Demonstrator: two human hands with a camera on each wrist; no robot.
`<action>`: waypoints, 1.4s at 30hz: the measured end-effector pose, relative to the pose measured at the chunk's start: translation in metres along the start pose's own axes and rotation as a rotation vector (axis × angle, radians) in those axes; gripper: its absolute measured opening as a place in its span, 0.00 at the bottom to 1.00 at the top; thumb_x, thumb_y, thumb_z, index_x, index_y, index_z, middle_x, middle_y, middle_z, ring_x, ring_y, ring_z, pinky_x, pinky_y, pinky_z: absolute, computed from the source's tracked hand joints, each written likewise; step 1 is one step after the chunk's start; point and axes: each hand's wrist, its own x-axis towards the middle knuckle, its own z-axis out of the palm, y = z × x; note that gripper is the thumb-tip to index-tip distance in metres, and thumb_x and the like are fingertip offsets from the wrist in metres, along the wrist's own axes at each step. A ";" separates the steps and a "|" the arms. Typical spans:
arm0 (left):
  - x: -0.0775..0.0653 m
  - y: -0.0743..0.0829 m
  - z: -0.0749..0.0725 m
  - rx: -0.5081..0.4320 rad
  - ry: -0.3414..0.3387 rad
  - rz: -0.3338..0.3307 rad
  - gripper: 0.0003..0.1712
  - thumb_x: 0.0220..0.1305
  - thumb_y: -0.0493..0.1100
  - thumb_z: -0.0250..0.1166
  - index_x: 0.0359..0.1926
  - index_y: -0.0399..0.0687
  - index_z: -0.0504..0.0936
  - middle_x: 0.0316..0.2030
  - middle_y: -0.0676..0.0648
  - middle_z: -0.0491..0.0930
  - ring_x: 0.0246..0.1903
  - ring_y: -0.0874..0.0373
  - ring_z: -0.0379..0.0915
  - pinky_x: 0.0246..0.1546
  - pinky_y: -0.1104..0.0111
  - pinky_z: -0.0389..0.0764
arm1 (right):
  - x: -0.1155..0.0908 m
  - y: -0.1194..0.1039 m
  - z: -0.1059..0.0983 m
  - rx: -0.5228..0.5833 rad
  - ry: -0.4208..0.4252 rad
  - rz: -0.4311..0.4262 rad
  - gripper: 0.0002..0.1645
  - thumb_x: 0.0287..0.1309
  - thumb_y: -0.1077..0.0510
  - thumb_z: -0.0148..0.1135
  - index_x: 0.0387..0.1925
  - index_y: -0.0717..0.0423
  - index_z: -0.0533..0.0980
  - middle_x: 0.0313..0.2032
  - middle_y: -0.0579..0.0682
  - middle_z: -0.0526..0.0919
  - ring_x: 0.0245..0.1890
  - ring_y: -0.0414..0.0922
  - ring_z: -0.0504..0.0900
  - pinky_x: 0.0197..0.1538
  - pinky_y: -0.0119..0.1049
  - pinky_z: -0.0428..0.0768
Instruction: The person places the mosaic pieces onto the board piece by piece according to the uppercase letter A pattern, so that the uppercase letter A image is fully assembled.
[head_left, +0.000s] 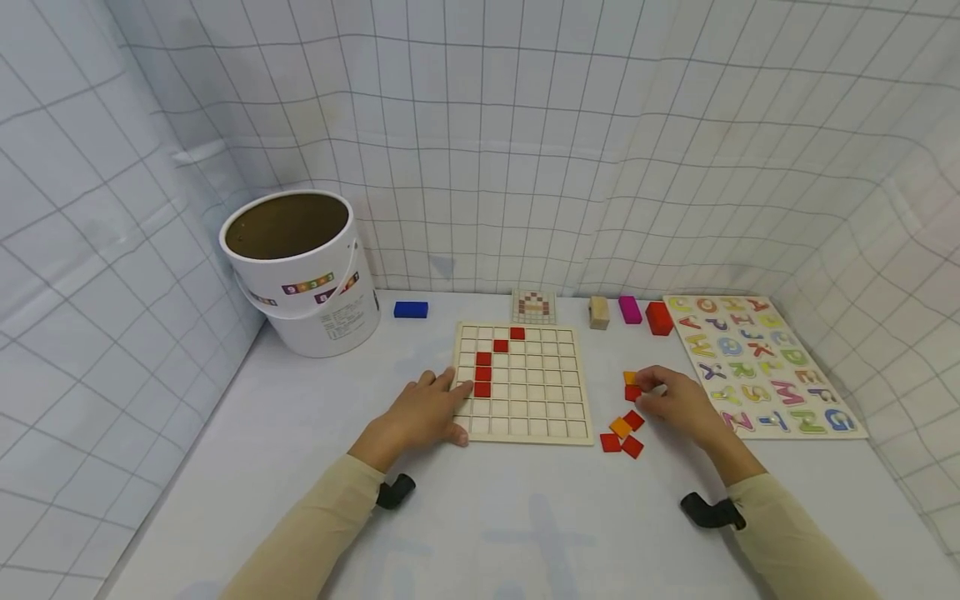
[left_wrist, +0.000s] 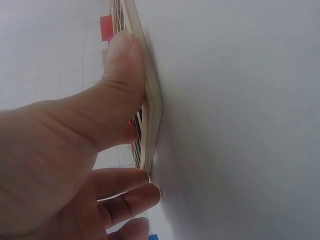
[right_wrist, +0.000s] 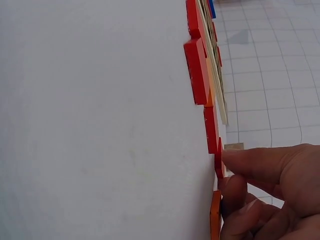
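Note:
A wooden grid board (head_left: 525, 439) lies mid-table with several red square tiles (head_left: 483, 374) in its cells. On the board's left side rests my left hand (head_left: 425, 408), fingers spread. Its thumb (left_wrist: 122, 65) lies along the near edge in the left wrist view. Right of the board, my right hand (head_left: 678, 406) has curled fingers. Thumb and index finger pinch a red tile (right_wrist: 218, 157) low at the table. Just beyond that tile lies an orange tile (right_wrist: 215, 216), partly under the fingers in the head view.
Nearer me lie several loose red tiles (head_left: 632, 447) and an orange tile (head_left: 620, 427). A small pattern card (head_left: 534, 307) stands behind the board. Blue (head_left: 411, 310), plain wooden (head_left: 598, 312), magenta (head_left: 630, 310) and red (head_left: 659, 318) blocks line the back. A white bucket (head_left: 322, 300) stands left, an alphabet board (head_left: 765, 367) right.

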 end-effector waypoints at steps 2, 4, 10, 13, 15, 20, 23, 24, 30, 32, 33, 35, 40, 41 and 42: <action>0.000 0.000 -0.001 0.000 0.001 0.002 0.52 0.53 0.62 0.74 0.76 0.50 0.67 0.76 0.34 0.58 0.68 0.36 0.60 0.64 0.43 0.67 | 0.001 -0.001 0.002 -0.021 0.019 -0.007 0.21 0.66 0.58 0.66 0.58 0.57 0.76 0.51 0.57 0.80 0.45 0.52 0.75 0.43 0.36 0.79; 0.000 0.000 -0.001 -0.004 0.003 0.001 0.52 0.53 0.62 0.74 0.76 0.50 0.67 0.76 0.33 0.58 0.68 0.36 0.60 0.64 0.43 0.67 | 0.002 -0.001 0.004 -0.035 0.028 -0.010 0.21 0.65 0.58 0.66 0.58 0.58 0.76 0.52 0.58 0.80 0.46 0.52 0.75 0.44 0.38 0.78; -0.001 0.000 -0.002 -0.017 0.009 -0.001 0.52 0.53 0.61 0.74 0.76 0.50 0.67 0.76 0.33 0.58 0.68 0.36 0.60 0.64 0.42 0.66 | 0.005 -0.002 0.007 -0.063 0.036 -0.009 0.20 0.65 0.59 0.65 0.58 0.58 0.76 0.54 0.59 0.80 0.48 0.53 0.74 0.49 0.44 0.77; -0.002 0.000 -0.002 -0.018 0.011 -0.001 0.52 0.53 0.61 0.74 0.76 0.50 0.67 0.76 0.33 0.58 0.68 0.35 0.60 0.64 0.42 0.66 | 0.006 -0.002 0.008 -0.068 0.033 -0.011 0.20 0.64 0.60 0.67 0.56 0.58 0.77 0.51 0.58 0.80 0.47 0.53 0.74 0.48 0.43 0.77; -0.002 0.000 -0.001 -0.015 0.013 0.001 0.52 0.53 0.61 0.74 0.76 0.50 0.67 0.76 0.33 0.58 0.68 0.35 0.60 0.64 0.42 0.66 | 0.007 -0.002 0.008 -0.069 0.027 -0.009 0.21 0.62 0.59 0.69 0.55 0.58 0.77 0.47 0.58 0.80 0.46 0.53 0.75 0.45 0.41 0.78; -0.001 -0.001 -0.001 -0.009 0.015 0.007 0.52 0.53 0.62 0.74 0.76 0.50 0.67 0.75 0.33 0.59 0.69 0.35 0.60 0.63 0.42 0.67 | 0.007 0.000 0.007 -0.062 -0.004 0.016 0.21 0.62 0.57 0.70 0.55 0.55 0.76 0.36 0.54 0.76 0.38 0.50 0.75 0.38 0.38 0.75; -0.001 -0.001 0.000 -0.006 0.014 0.007 0.52 0.53 0.62 0.74 0.76 0.50 0.67 0.75 0.33 0.59 0.69 0.34 0.60 0.63 0.42 0.67 | 0.007 0.002 0.007 -0.062 -0.010 0.011 0.19 0.64 0.56 0.66 0.55 0.55 0.76 0.35 0.53 0.75 0.37 0.50 0.74 0.37 0.38 0.74; -0.001 -0.001 0.000 -0.005 0.014 0.007 0.52 0.53 0.62 0.74 0.76 0.50 0.67 0.75 0.33 0.59 0.69 0.34 0.60 0.63 0.42 0.67 | 0.007 0.002 0.006 -0.054 -0.007 0.010 0.19 0.65 0.55 0.65 0.55 0.56 0.76 0.35 0.53 0.76 0.37 0.50 0.74 0.37 0.38 0.75; -0.002 -0.001 0.000 -0.005 0.013 0.008 0.52 0.53 0.62 0.74 0.75 0.50 0.67 0.75 0.33 0.59 0.68 0.35 0.60 0.63 0.42 0.68 | 0.006 -0.003 0.001 0.089 -0.006 0.021 0.18 0.70 0.53 0.61 0.56 0.57 0.76 0.32 0.54 0.76 0.29 0.50 0.75 0.32 0.36 0.75; -0.002 -0.001 -0.001 -0.008 0.007 0.004 0.52 0.53 0.62 0.74 0.76 0.50 0.67 0.75 0.33 0.59 0.68 0.35 0.61 0.63 0.42 0.68 | 0.009 -0.006 -0.001 0.153 -0.020 0.020 0.19 0.71 0.53 0.61 0.58 0.57 0.74 0.31 0.55 0.75 0.28 0.49 0.75 0.29 0.35 0.74; -0.002 -0.001 -0.002 -0.009 0.004 0.001 0.52 0.54 0.62 0.74 0.76 0.50 0.67 0.75 0.33 0.59 0.68 0.35 0.61 0.63 0.42 0.67 | 0.012 -0.008 -0.002 0.196 -0.024 0.020 0.20 0.71 0.52 0.61 0.58 0.58 0.73 0.31 0.56 0.76 0.28 0.49 0.75 0.29 0.34 0.75; -0.003 -0.001 -0.002 -0.010 0.000 -0.001 0.52 0.54 0.62 0.73 0.76 0.50 0.67 0.76 0.33 0.58 0.68 0.36 0.60 0.63 0.43 0.67 | 0.019 -0.014 -0.004 0.281 -0.022 0.015 0.23 0.71 0.52 0.61 0.60 0.59 0.71 0.32 0.57 0.76 0.27 0.48 0.75 0.28 0.33 0.76; -0.002 0.000 -0.002 -0.005 0.001 0.007 0.51 0.54 0.63 0.73 0.76 0.50 0.67 0.76 0.33 0.58 0.68 0.36 0.60 0.63 0.43 0.67 | 0.044 -0.033 -0.001 0.500 -0.022 0.043 0.26 0.71 0.52 0.62 0.61 0.61 0.65 0.34 0.57 0.77 0.27 0.44 0.77 0.33 0.31 0.79; -0.001 0.000 -0.002 -0.004 0.000 0.008 0.51 0.54 0.62 0.73 0.76 0.50 0.67 0.76 0.33 0.59 0.68 0.35 0.60 0.63 0.43 0.67 | 0.049 -0.036 0.002 0.526 -0.036 0.049 0.27 0.71 0.52 0.62 0.62 0.60 0.65 0.35 0.56 0.77 0.27 0.43 0.77 0.32 0.30 0.78; -0.001 0.000 -0.002 -0.002 0.000 0.009 0.51 0.54 0.63 0.73 0.76 0.51 0.67 0.76 0.33 0.59 0.68 0.35 0.61 0.63 0.43 0.68 | 0.054 -0.040 0.006 0.558 -0.051 0.055 0.27 0.71 0.53 0.62 0.63 0.60 0.65 0.35 0.56 0.77 0.27 0.42 0.77 0.32 0.30 0.78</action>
